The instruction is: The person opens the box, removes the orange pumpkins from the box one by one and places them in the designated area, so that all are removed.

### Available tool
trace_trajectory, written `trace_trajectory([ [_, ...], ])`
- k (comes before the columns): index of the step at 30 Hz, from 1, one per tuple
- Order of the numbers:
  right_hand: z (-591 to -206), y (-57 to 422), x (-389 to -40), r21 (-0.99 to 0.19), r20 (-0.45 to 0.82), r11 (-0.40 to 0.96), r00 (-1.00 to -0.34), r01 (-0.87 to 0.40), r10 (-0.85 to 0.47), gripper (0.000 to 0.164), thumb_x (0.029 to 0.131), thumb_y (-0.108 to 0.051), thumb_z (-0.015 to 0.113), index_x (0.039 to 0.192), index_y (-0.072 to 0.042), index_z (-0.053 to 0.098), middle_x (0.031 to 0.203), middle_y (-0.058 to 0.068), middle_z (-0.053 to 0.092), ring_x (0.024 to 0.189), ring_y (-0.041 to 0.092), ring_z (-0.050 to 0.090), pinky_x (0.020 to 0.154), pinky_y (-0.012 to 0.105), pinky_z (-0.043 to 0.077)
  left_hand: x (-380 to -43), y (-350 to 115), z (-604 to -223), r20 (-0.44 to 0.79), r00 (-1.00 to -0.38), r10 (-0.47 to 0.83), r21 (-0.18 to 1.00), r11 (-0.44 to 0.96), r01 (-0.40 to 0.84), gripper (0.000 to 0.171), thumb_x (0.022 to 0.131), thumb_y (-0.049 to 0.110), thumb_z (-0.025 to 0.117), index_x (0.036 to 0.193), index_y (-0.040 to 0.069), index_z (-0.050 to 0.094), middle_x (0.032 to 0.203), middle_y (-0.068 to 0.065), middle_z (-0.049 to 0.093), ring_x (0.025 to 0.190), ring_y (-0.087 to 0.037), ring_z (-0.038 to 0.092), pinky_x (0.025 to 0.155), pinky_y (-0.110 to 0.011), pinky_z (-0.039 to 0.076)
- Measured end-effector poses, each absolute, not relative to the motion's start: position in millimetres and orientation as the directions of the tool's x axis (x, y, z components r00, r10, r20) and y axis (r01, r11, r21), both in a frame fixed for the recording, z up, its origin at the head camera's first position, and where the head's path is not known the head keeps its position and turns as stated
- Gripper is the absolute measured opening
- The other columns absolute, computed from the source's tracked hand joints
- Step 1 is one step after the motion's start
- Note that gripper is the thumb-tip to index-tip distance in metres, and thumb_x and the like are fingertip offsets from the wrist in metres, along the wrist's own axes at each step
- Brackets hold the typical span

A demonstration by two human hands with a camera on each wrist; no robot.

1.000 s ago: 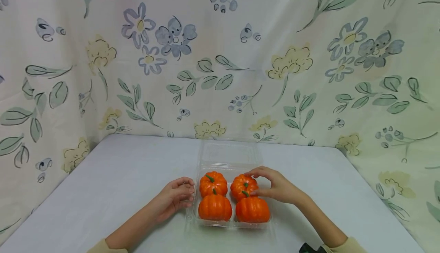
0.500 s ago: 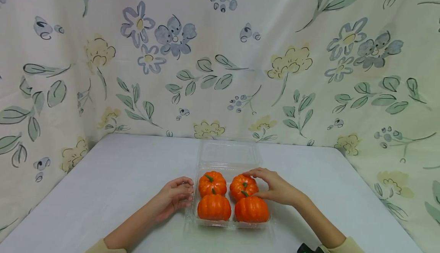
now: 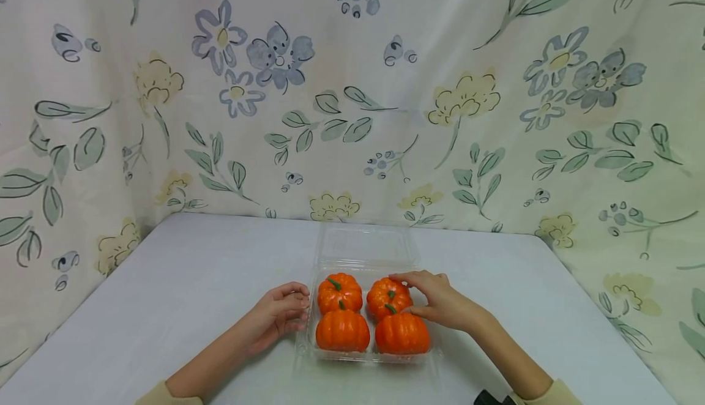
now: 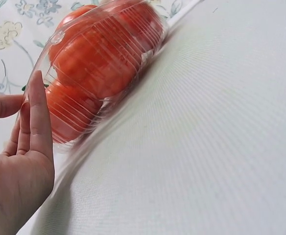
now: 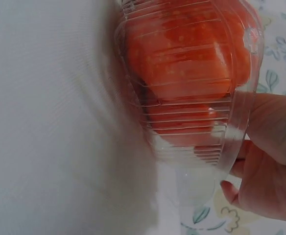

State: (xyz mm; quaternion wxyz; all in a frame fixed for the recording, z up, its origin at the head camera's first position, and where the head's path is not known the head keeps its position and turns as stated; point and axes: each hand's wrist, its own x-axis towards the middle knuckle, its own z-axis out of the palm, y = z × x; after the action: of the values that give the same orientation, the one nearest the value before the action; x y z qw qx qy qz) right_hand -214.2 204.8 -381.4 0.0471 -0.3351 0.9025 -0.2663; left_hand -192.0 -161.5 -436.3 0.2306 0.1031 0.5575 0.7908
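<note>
A clear plastic clamshell container (image 3: 374, 361) stands on the white table, with its lid (image 3: 366, 246) lying open behind it. Four orange pumpkins fill it: back left (image 3: 339, 293), back right (image 3: 385, 300), front left (image 3: 342, 330) and front right (image 3: 402, 333). My right hand (image 3: 432, 300) curls over the back right pumpkin, index finger across its top and thumb at its front. My left hand (image 3: 281, 313) rests against the container's left wall, holding nothing. In the left wrist view, the left hand's fingers (image 4: 33, 122) lie straight beside the ribbed container wall (image 4: 108, 54). The right wrist view shows my right hand (image 5: 273, 161) at the container's rim (image 5: 233, 132).
The white table (image 3: 182, 295) stretches out to the left and right of the container. Floral cloth (image 3: 352, 99) hangs behind and along both sides. A small dark object (image 3: 487, 397) shows at the bottom edge by my right sleeve.
</note>
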Motion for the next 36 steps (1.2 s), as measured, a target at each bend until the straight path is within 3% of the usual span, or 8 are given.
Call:
trace_trajectory([
  [4, -382.0, 203.4, -214.4, -0.518, 0.087, 0.638, -0.777, -0.569, -0.623, 0.060, 0.093, -0.020, 0.080, 0.147, -0.007, 0.058, 0.137, 0.012, 0.066, 0.116, 0.032, 0.059, 0.087, 0.042, 0.035, -191.9, -162.2, -437.9, -0.084, -0.874, 0.479, 0.933, -0.271, -0.238, 0.011, 0.105, 0.006, 0.055, 0.116, 0.008, 0.054, 0.094, 0.006, 0.065, 0.079, -0.007, 0.067, 0.074, -0.021, 0.061],
  [11, -385.5, 203.5, -216.5, -0.537, 0.108, 0.619, -0.774, -0.573, -0.623, 0.055, 0.093, -0.017, 0.080, 0.143, -0.006, 0.060, 0.133, 0.012, 0.065, 0.115, 0.034, 0.060, 0.099, 0.062, 0.043, -192.3, -163.1, -437.8, -0.094, -0.875, 0.475, 0.934, -0.263, -0.243, 0.011, 0.106, 0.006, 0.055, 0.116, 0.008, 0.054, 0.094, 0.006, 0.065, 0.079, -0.007, 0.067, 0.075, -0.022, 0.061],
  [29, -387.5, 209.0, -218.7, -0.526, 0.172, 0.594, -0.760, -0.609, -0.627, 0.053, 0.093, -0.018, 0.081, 0.139, -0.005, 0.061, 0.128, 0.010, 0.064, 0.113, 0.035, 0.055, 0.089, 0.041, 0.036, -191.3, -162.2, -435.1, -0.096, -0.872, 0.479, 0.929, -0.271, -0.251, 0.011, 0.106, 0.006, 0.055, 0.116, 0.008, 0.054, 0.096, 0.005, 0.064, 0.080, -0.008, 0.067, 0.075, -0.022, 0.062],
  [36, -385.9, 210.1, -218.3, -0.507, 0.208, 0.588, -0.752, -0.630, -0.626, 0.056, 0.092, -0.022, 0.082, 0.140, -0.005, 0.059, 0.130, 0.010, 0.063, 0.117, 0.036, 0.055, 0.092, 0.044, 0.035, -191.5, -163.3, -435.9, -0.075, -0.868, 0.491, 0.927, -0.286, -0.242, 0.011, 0.106, 0.005, 0.054, 0.116, 0.008, 0.053, 0.096, 0.006, 0.064, 0.081, -0.007, 0.067, 0.076, -0.022, 0.062],
])
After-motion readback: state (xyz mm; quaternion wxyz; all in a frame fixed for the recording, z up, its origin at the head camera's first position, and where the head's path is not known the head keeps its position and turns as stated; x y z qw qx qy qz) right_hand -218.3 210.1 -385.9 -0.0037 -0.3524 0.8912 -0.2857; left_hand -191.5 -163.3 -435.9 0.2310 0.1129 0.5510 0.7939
